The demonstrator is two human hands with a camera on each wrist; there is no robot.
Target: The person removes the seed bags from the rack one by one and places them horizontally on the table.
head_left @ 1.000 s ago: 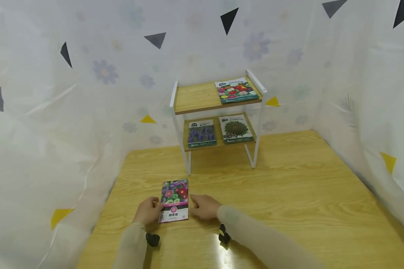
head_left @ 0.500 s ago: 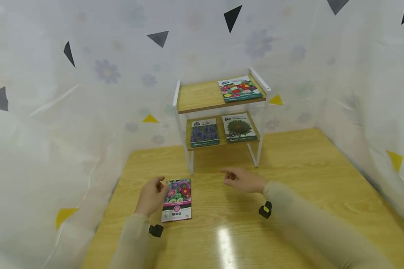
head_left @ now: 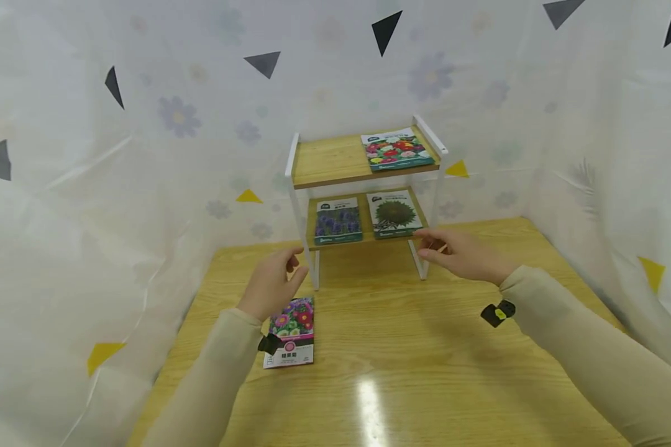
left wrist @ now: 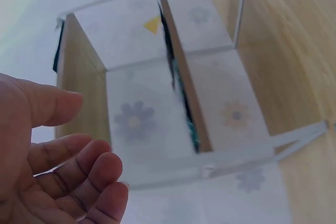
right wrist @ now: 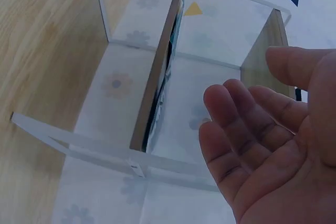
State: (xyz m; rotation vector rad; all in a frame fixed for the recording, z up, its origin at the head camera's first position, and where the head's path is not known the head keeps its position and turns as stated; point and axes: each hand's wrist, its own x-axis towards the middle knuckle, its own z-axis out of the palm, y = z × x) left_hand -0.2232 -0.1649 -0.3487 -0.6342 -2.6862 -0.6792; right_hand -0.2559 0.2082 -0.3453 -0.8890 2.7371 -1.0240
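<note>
Over the wood-grain table [head_left: 391,329], left hand [head_left: 272,282] and right hand [head_left: 466,253] (loosely curled, empty) hang near a shelf [head_left: 324,161].

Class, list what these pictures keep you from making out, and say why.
- Head view: the left edge of the pink flower packet, partly behind the black wrist device.
- Head view: fine print on the top-shelf packet, too small.
- Head view: left sleeve, cut off by the bottom edge.
- Left wrist view: fronts of the lower-shelf packets, edge-on.

2-tier shelf [head_left: 328,162], upright, bearing 3 printed packets [head_left: 338,222]
</note>
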